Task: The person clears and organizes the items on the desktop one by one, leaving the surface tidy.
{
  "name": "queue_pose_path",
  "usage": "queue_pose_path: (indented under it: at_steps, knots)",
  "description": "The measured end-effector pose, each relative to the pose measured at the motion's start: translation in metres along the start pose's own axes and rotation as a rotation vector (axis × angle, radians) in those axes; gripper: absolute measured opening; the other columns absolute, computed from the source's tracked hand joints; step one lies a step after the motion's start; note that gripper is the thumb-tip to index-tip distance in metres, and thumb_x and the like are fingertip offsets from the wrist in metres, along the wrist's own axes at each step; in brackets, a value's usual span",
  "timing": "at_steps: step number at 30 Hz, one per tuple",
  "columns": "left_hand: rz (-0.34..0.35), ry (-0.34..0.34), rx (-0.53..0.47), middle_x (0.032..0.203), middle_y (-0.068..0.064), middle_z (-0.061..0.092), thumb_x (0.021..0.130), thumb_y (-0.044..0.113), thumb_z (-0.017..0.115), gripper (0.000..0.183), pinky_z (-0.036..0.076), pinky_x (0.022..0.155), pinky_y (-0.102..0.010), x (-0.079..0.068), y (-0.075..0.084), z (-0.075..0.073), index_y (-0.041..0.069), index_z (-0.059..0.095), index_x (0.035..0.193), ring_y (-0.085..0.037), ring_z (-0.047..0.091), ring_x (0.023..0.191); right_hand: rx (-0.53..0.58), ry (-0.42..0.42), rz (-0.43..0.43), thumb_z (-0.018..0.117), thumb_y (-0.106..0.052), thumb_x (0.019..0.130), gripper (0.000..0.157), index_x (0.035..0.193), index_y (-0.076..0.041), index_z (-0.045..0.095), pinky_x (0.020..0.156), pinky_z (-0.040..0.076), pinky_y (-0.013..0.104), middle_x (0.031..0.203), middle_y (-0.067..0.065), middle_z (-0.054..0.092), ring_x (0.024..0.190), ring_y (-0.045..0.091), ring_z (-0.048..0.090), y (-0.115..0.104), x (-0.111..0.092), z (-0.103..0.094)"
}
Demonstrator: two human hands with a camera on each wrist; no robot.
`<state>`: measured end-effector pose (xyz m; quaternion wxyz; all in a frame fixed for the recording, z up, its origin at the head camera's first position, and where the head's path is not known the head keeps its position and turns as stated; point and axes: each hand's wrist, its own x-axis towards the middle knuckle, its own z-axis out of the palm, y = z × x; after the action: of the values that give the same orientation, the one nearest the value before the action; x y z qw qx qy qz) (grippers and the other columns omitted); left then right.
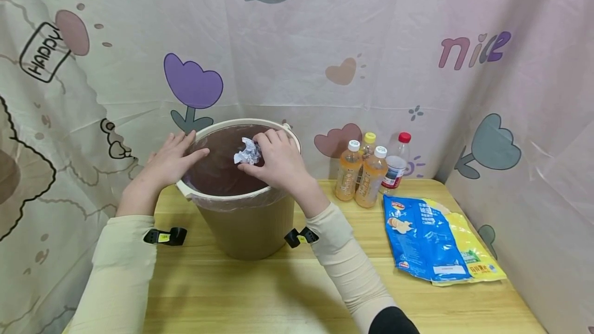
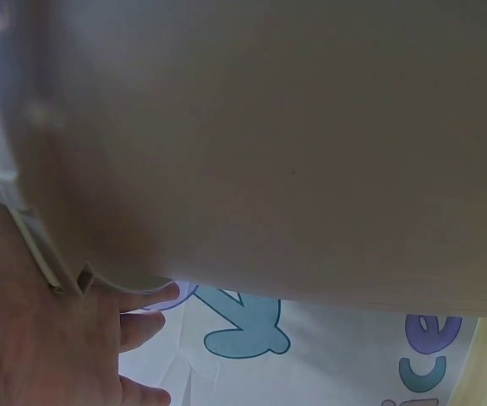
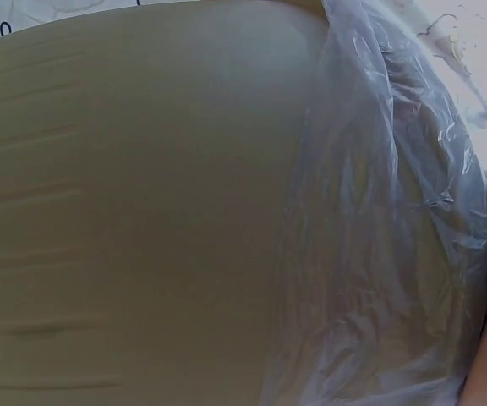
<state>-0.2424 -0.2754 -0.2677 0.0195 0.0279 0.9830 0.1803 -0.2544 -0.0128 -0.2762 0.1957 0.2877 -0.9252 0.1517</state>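
Note:
A beige trash can (image 1: pixel 250 231) stands on the wooden table, lined with a clear plastic bag (image 3: pixel 370 220) folded over its rim. My right hand (image 1: pixel 283 161) reaches over the can's right side and pinches a crumpled white paper ball (image 1: pixel 248 152) between thumb and fingers, above the opening. On the left side of the rim rests my left hand (image 1: pixel 169 161), its fingers spread and fairly straight. The left wrist view shows that left hand (image 2: pixel 49 330) against the rim, fingers beyond the can wall (image 2: pixel 294 169). In the right wrist view the can and liner hide the paper.
Several bottles stand right of the can: orange drink bottles (image 1: pixel 347 174) and a clear one with a red cap (image 1: pixel 394 166). Flat blue (image 1: pixel 422 238) and yellow (image 1: pixel 478 246) snack bags lie at the table's right edge. A printed curtain (image 1: pixel 278 66) hangs close behind.

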Motion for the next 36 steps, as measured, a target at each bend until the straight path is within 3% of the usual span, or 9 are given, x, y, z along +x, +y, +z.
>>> queue_pose_path:
  at_steps: [12, 36]
  knots:
    - [0.008, 0.006, -0.01, 0.161, -0.028, -0.002, 0.097, 0.066, 0.025, 0.085, -0.001, 0.108, -0.078, -0.0006, -0.0002, 0.0013, 0.01, 0.001, 0.157, -0.047, -0.012, 0.148, 0.033, -0.051, 0.036, 0.065, -0.063, 0.083, 0.063, 0.126, -0.018, 0.054, 0.104, 0.038, 0.037, 0.121, 0.0, 0.056, 0.125, 0.02, 0.046, 0.002, -0.0002, 0.0016]
    - [0.007, -0.007, -0.003, 0.16, -0.029, -0.004, 0.097, 0.067, 0.023, 0.086, 0.0, 0.109, -0.077, -0.0009, 0.0015, -0.0007, 0.009, 0.0, 0.157, -0.048, -0.013, 0.147, 0.064, -0.049, 0.031, 0.062, -0.061, 0.086, 0.058, 0.129, -0.024, 0.054, 0.104, 0.038, 0.04, 0.123, -0.002, 0.056, 0.13, 0.02, 0.043, 0.0025, -0.0025, 0.0006]
